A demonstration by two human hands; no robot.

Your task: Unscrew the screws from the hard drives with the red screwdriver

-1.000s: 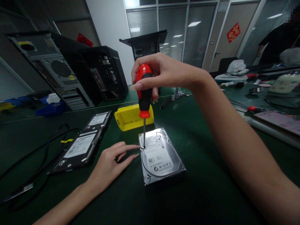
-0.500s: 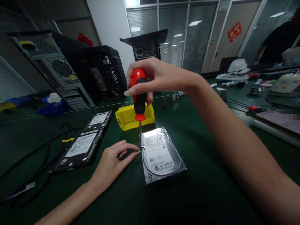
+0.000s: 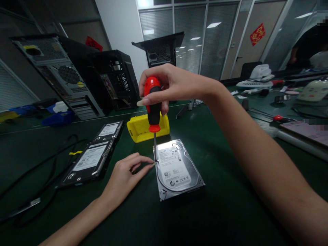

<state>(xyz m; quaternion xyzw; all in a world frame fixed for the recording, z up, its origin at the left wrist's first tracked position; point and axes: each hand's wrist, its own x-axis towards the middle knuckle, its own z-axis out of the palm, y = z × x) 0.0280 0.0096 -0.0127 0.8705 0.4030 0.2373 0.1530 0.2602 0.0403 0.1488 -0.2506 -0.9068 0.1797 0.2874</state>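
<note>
A silver hard drive lies label up on the green table. My right hand is wrapped round the red and black handle of a screwdriver, held upright. Its tip meets the drive's left edge, partway along. At that same spot, the thumb and index fingertips of my left hand are pinched together; whatever is between them is too small to make out. Just behind the drive stands a yellow bin, with small dark bits inside, partly hidden by the screwdriver.
Two more hard drives lie on the left beside black cables. Open computer cases stand at the back left. On the right are a red-handled screwdriver, a pink-topped object and other items. A person is at the far right.
The view has shifted very slightly. Both hands, the screwdriver and the drive keep nearly the same places. The person at the far right has moved a little.
</note>
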